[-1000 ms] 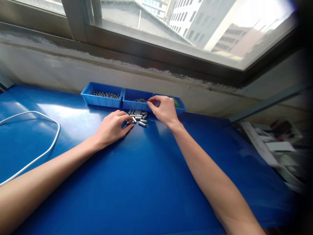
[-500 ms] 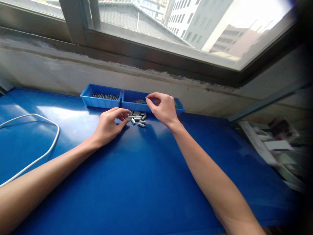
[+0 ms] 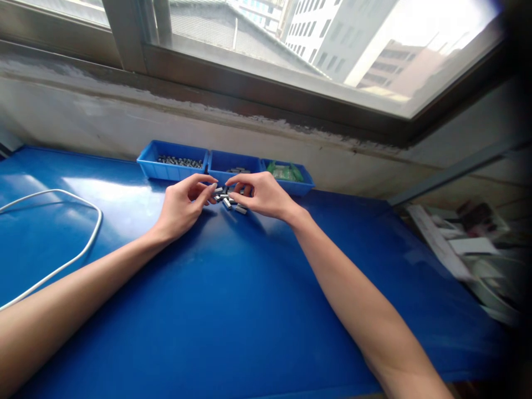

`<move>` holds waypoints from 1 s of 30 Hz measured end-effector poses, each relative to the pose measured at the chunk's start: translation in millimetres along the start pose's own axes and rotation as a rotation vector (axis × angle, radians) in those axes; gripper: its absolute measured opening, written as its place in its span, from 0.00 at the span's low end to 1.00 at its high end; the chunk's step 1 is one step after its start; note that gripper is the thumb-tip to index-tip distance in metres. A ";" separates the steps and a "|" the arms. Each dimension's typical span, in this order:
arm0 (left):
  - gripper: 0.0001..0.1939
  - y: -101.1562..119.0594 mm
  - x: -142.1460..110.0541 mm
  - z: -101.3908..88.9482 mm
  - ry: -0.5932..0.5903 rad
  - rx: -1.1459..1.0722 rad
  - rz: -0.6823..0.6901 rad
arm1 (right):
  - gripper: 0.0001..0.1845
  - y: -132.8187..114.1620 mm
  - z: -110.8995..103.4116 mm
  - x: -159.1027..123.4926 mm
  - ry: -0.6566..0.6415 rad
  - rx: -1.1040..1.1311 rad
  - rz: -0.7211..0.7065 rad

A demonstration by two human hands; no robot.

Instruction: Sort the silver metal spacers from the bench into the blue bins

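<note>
My left hand [image 3: 183,202] has its thumb and index finger closed on a short silver metal bar [image 3: 218,190], just above the pile. My right hand [image 3: 266,194] faces it from the right, thumb and index fingertips curled close together over the pile. A small dark bit shows by those fingertips, too small to name. Beneath and between both hands lies a loose pile of short silver metal bars [image 3: 226,203] on the blue table, partly hidden by the right fingers. One bar [image 3: 241,210] sits at the pile's near right edge.
Behind the hands stand three blue bins in a row: the left bin [image 3: 172,173] with small metal parts, the middle bin [image 3: 216,170] with metal pieces, the right bin [image 3: 307,187] with green packaging [image 3: 286,172]. A white cable [image 3: 97,221] curves across the table's left side.
My right hand has come down and left from over the middle and right bins to the pile. My left hand has lifted a metal bar from the pile. The green packaging is uncovered.
</note>
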State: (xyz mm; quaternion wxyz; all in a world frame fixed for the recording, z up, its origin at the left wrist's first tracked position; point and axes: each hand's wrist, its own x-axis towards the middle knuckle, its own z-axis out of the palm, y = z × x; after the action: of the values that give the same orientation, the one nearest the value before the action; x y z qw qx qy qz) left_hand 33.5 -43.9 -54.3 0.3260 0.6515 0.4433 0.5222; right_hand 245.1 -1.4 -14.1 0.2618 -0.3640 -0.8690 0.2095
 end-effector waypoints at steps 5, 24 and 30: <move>0.18 1.4 -0.3 1.0 -0.005 -0.008 -0.013 | 0.16 -1.3 1.6 0.6 -0.021 0.087 0.027; 0.20 -0.4 -0.2 0.0 -0.081 -0.022 -0.008 | 0.20 -8.7 11.5 2.9 -0.022 0.460 0.142; 0.16 -2.1 1.3 1.5 -0.030 0.236 0.042 | 0.20 -2.6 1.0 5.0 0.164 0.408 0.170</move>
State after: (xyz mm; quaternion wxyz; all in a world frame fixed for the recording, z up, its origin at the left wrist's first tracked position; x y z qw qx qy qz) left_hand 34.5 -41.8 -56.0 0.2426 0.7023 0.4830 0.4632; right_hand 240.1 0.4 -12.0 0.3808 -0.3914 -0.7507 0.3719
